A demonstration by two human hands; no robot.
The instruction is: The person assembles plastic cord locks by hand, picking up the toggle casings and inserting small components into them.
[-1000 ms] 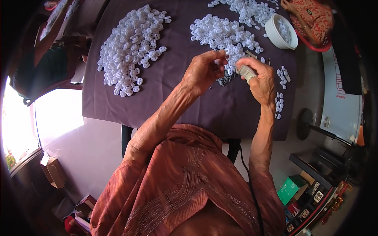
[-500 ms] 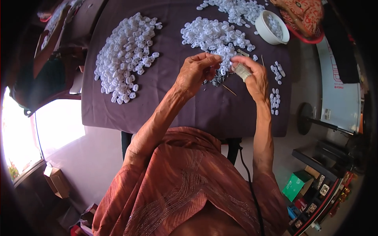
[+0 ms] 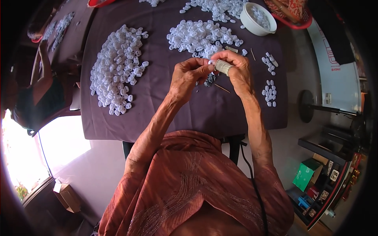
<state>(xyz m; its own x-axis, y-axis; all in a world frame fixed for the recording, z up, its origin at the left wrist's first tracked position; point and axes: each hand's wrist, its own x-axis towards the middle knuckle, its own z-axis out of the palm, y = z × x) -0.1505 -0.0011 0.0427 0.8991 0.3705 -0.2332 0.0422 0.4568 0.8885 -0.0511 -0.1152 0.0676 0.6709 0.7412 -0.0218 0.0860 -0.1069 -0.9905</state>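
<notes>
My left hand (image 3: pixel 184 78) and my right hand (image 3: pixel 239 72) meet over the near side of the middle pile. Between their fingertips is a small white plastic piece (image 3: pixel 212 62), pinched by my left thumb and finger. My right fingers bend around its other side. A pale ribbed roll or wrap (image 3: pixel 223 67) lies along my right fingers; I cannot tell whether it is worn or held. Just beyond my hands spreads a pile of white oval plastic pieces (image 3: pixel 199 35). Partly hidden below my fingers are small dark grey bits (image 3: pixel 210 80) and a thin wooden stick (image 3: pixel 221 88).
A larger pile of white pieces (image 3: pixel 116 70) covers the left of the purple cloth (image 3: pixel 157 114). At the far right stand a white tub (image 3: pixel 258 19) and a red basket (image 3: pixel 303 21). Small groups of pieces (image 3: pixel 269 93) lie at right. Another person (image 3: pixel 43 86) sits at left.
My hands have come together, the right moving toward the left, and now meet at the white piece. The whole view has shifted slightly.
</notes>
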